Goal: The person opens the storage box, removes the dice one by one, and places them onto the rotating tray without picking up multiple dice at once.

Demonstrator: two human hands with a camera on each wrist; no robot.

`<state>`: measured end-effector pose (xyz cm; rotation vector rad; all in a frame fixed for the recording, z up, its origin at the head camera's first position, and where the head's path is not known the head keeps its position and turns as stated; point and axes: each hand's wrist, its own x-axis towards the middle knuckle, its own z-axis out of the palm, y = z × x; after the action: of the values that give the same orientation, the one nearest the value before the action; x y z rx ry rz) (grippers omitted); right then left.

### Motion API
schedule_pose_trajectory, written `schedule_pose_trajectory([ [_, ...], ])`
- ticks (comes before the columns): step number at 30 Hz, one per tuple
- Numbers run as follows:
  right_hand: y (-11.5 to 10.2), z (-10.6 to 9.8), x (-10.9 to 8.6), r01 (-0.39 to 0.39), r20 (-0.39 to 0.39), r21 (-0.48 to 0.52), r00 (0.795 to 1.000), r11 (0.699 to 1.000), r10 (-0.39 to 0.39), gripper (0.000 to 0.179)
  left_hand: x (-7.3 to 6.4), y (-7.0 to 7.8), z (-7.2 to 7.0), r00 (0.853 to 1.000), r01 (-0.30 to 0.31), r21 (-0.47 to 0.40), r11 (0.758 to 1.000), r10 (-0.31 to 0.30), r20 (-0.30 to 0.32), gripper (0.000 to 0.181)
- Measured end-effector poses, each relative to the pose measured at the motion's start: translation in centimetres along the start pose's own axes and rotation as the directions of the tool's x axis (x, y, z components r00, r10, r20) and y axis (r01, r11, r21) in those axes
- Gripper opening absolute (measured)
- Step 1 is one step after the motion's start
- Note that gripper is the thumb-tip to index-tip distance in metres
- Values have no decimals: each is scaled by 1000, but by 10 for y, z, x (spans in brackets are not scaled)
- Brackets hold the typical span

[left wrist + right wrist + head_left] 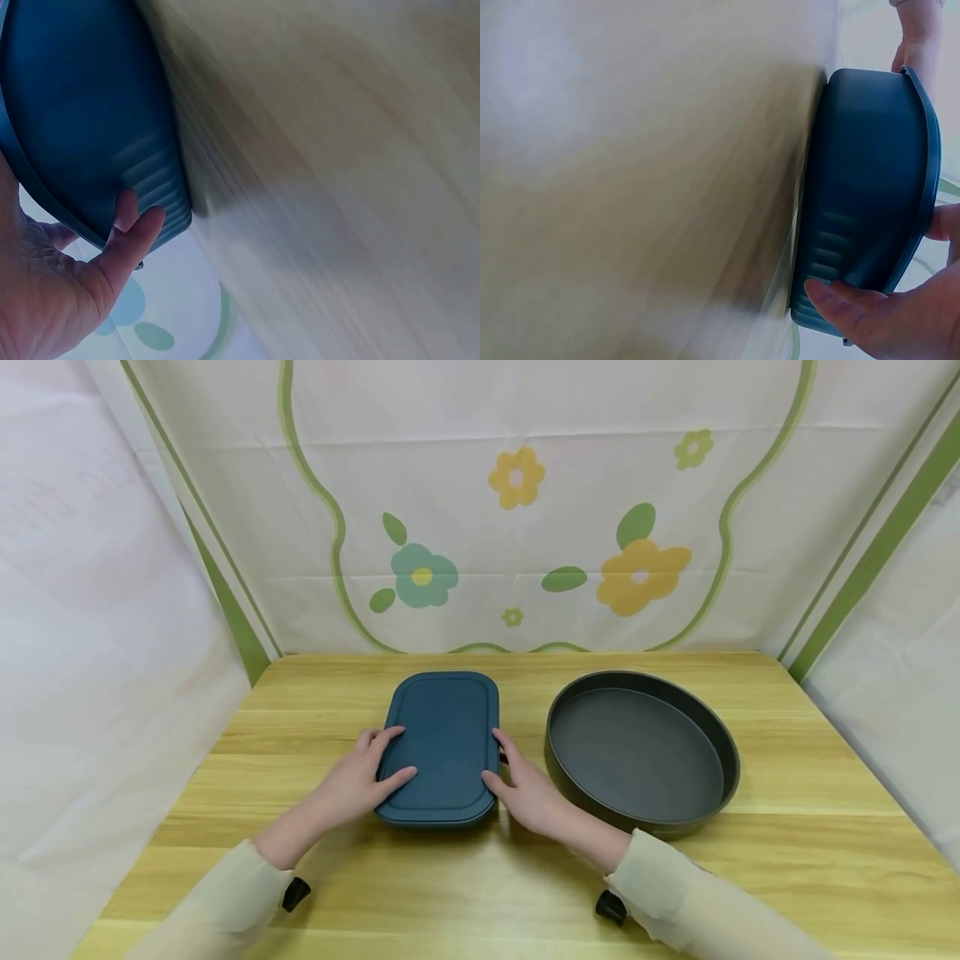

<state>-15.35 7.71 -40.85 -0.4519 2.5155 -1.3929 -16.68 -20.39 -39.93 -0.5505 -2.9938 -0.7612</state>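
A dark blue lidded box (446, 743), rectangular with rounded corners, lies between both hands in the head view. My left hand (360, 785) grips its left long side, thumb on the lid. On the opposite side my right hand (534, 789) holds it in the same way, with the thumb over the lid's edge. Both wrist views show fingertips against the ribbed part of the box's side wall. The box's underside is close over the wooden tabletop, and the lid covers whatever is inside.
To the right of the box stands a large round dark grey pan (637, 752) with a raised wall. The wooden table (450, 893) ends at a flower-printed cloth (480, 543) at the back. White cloth hangs at both sides.
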Motion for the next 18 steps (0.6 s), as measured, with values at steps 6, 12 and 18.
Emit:
schedule_pose_trajectory([
  [6, 2, -3, -4, -23, -10, -10, 1000, 1000, 23, 70, 3, 3, 3, 1000, -12, 8, 1000, 12, -4, 75],
  [12, 3, -5, -7, -35, -16, -11, 999, 999, 35, 70, 5, 6, 4, 1000, -15, 8, 1000, 15, -1, 76],
  [18, 4, -7, -10, -30, -30, -17, 999, 999, 29, 70, 7, 10, 5, 1000, -20, 3, 1000, 20, 5, 76],
])
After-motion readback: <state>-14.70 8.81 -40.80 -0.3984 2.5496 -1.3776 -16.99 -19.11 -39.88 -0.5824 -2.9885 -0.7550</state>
